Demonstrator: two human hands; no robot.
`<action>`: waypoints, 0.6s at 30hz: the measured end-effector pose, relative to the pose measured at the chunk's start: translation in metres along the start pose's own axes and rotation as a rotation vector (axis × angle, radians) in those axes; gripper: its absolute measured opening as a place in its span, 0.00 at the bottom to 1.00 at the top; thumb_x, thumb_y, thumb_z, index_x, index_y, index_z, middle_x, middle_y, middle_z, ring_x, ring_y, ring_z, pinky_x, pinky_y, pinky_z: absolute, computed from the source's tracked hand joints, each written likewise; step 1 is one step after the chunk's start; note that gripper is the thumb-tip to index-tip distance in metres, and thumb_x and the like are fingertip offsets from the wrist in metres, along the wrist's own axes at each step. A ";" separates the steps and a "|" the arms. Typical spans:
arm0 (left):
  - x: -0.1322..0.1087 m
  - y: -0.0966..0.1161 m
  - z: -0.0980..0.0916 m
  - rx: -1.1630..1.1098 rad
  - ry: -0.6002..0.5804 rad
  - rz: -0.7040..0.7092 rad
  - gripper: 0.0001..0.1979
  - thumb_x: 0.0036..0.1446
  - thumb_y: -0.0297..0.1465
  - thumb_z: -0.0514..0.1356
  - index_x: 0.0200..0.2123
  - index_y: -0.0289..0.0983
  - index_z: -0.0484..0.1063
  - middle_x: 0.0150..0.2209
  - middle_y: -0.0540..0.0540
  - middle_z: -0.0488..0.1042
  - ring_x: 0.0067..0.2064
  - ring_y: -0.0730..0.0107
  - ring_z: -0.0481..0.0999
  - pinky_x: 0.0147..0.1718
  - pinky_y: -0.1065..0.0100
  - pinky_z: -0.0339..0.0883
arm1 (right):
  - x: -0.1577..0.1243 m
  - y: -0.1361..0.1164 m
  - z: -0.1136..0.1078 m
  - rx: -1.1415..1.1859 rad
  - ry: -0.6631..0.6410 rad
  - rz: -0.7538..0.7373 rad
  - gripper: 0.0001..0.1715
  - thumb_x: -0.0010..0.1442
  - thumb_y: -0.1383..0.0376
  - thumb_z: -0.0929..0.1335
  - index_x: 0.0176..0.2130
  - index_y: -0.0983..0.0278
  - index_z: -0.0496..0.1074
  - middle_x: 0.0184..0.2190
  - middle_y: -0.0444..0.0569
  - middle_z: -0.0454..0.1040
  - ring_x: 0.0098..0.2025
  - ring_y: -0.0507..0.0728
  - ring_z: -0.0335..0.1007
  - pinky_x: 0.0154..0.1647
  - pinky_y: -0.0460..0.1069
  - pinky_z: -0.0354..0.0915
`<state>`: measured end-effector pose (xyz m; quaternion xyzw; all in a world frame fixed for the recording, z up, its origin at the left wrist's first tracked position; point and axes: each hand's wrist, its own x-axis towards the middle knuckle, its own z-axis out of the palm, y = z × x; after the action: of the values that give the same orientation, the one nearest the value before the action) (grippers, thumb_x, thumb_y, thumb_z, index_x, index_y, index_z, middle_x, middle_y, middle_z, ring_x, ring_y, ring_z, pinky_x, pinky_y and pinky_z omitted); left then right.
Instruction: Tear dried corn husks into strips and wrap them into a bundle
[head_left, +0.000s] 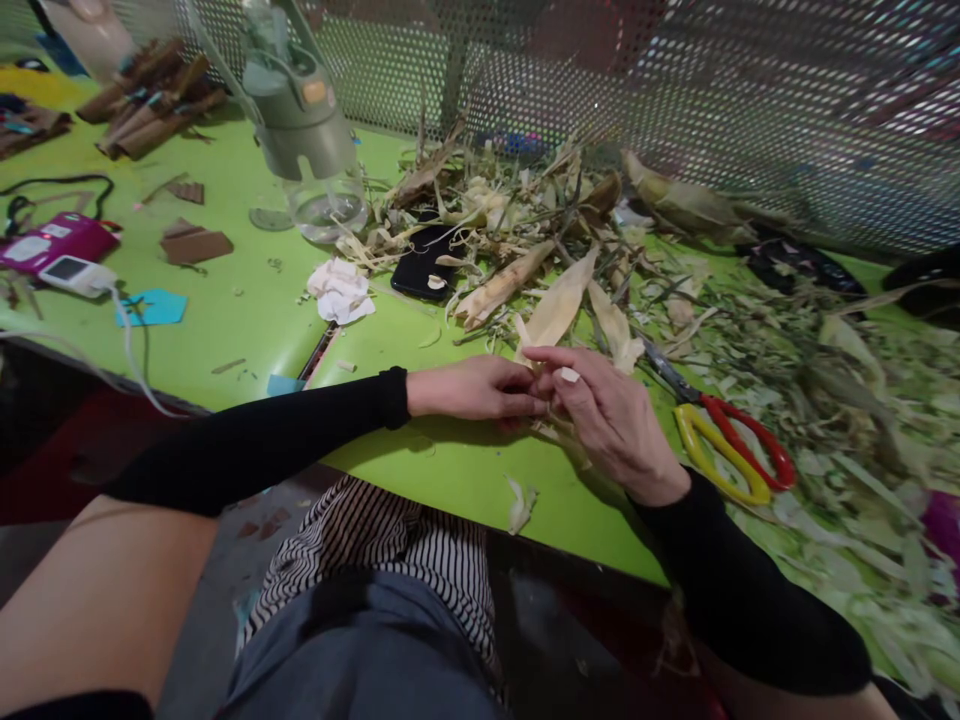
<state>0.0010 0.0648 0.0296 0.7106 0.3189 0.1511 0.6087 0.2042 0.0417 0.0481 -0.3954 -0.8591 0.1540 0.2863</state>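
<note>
My left hand (480,388) and my right hand (611,415) meet at the middle of the green table (247,320), both closed in a pinch on a pale dry corn husk (559,305) that fans out just beyond the fingers. Both arms wear black sleeves. Red and yellow scissors (731,450) lie just right of my right hand. A husked cob (499,290) lies beyond the hands.
A heap of husks (540,200) covers the back and right of the table. A black phone (421,262), crumpled tissue (341,290), a clear water bottle (307,130), a pink device (56,240) and brown rolls (150,95) lie to the left. Perforated metal screen (675,90) behind.
</note>
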 end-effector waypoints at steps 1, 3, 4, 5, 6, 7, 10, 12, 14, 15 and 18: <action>0.000 0.001 0.000 -0.013 0.003 0.000 0.15 0.68 0.40 0.60 0.32 0.35 0.70 0.30 0.50 0.73 0.32 0.74 0.72 0.36 0.69 0.67 | 0.000 0.000 0.000 0.007 0.004 0.004 0.23 0.77 0.55 0.59 0.53 0.58 0.79 0.41 0.53 0.83 0.41 0.60 0.82 0.45 0.56 0.77; -0.001 0.003 0.001 -0.036 0.012 -0.011 0.16 0.69 0.39 0.60 0.31 0.35 0.69 0.29 0.50 0.73 0.31 0.75 0.72 0.36 0.69 0.66 | -0.001 0.001 0.002 0.035 0.015 0.031 0.23 0.77 0.53 0.59 0.52 0.57 0.79 0.38 0.52 0.83 0.38 0.59 0.81 0.42 0.55 0.76; -0.002 0.004 0.002 -0.042 0.019 -0.020 0.16 0.69 0.38 0.60 0.31 0.35 0.69 0.29 0.51 0.73 0.31 0.76 0.72 0.37 0.69 0.66 | -0.002 0.001 0.003 0.060 0.025 0.055 0.23 0.77 0.52 0.60 0.52 0.58 0.79 0.35 0.50 0.81 0.35 0.58 0.79 0.39 0.53 0.75; -0.002 0.005 0.002 -0.044 0.027 -0.030 0.15 0.69 0.37 0.60 0.30 0.35 0.69 0.29 0.51 0.73 0.31 0.76 0.72 0.37 0.69 0.67 | -0.003 0.001 0.005 0.093 0.042 0.090 0.24 0.77 0.51 0.60 0.53 0.58 0.79 0.32 0.48 0.80 0.32 0.57 0.78 0.36 0.52 0.74; -0.003 0.006 0.002 -0.047 0.040 -0.040 0.15 0.69 0.37 0.60 0.30 0.35 0.69 0.29 0.51 0.72 0.30 0.76 0.72 0.37 0.69 0.67 | -0.005 0.000 0.006 0.128 0.066 0.128 0.24 0.77 0.51 0.60 0.54 0.58 0.79 0.30 0.46 0.77 0.29 0.56 0.75 0.34 0.52 0.72; -0.003 0.006 0.002 -0.057 0.051 -0.049 0.15 0.69 0.36 0.60 0.30 0.35 0.69 0.28 0.52 0.72 0.30 0.77 0.72 0.38 0.69 0.67 | -0.006 -0.002 0.007 0.160 0.095 0.162 0.24 0.77 0.50 0.60 0.55 0.57 0.79 0.28 0.45 0.75 0.27 0.55 0.72 0.31 0.51 0.70; -0.003 0.008 0.001 -0.158 0.052 -0.074 0.14 0.69 0.34 0.62 0.30 0.34 0.70 0.28 0.52 0.73 0.31 0.77 0.73 0.38 0.69 0.69 | -0.010 -0.009 0.006 0.218 0.156 0.185 0.29 0.78 0.48 0.57 0.59 0.57 0.78 0.26 0.44 0.71 0.25 0.55 0.68 0.30 0.52 0.68; -0.002 0.008 0.001 -0.245 0.037 -0.076 0.13 0.69 0.33 0.61 0.32 0.34 0.70 0.28 0.52 0.73 0.31 0.77 0.74 0.40 0.68 0.71 | -0.011 -0.014 0.003 0.209 0.144 0.147 0.31 0.79 0.49 0.55 0.58 0.58 0.79 0.26 0.44 0.69 0.27 0.56 0.69 0.33 0.54 0.69; -0.001 0.007 0.001 -0.306 0.027 -0.071 0.13 0.70 0.34 0.60 0.32 0.33 0.70 0.28 0.53 0.72 0.30 0.78 0.74 0.41 0.67 0.72 | -0.009 -0.016 0.001 0.172 0.135 0.108 0.27 0.78 0.52 0.57 0.52 0.59 0.81 0.27 0.45 0.71 0.29 0.57 0.71 0.36 0.54 0.70; 0.000 0.006 0.001 -0.332 0.028 -0.072 0.13 0.70 0.33 0.60 0.32 0.33 0.70 0.28 0.53 0.72 0.30 0.78 0.73 0.41 0.66 0.72 | -0.008 -0.016 0.000 0.148 0.140 0.087 0.24 0.78 0.54 0.59 0.48 0.59 0.81 0.28 0.46 0.72 0.30 0.57 0.72 0.36 0.54 0.70; 0.001 0.006 0.002 -0.421 0.057 -0.089 0.10 0.70 0.32 0.60 0.35 0.33 0.71 0.29 0.54 0.71 0.30 0.79 0.73 0.43 0.65 0.73 | -0.003 -0.013 -0.001 0.080 0.152 0.045 0.15 0.75 0.59 0.64 0.42 0.59 0.80 0.31 0.48 0.77 0.32 0.57 0.74 0.35 0.52 0.69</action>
<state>0.0041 0.0638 0.0346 0.5484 0.3285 0.2075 0.7405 0.1984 0.0308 0.0538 -0.4133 -0.8189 0.1639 0.3628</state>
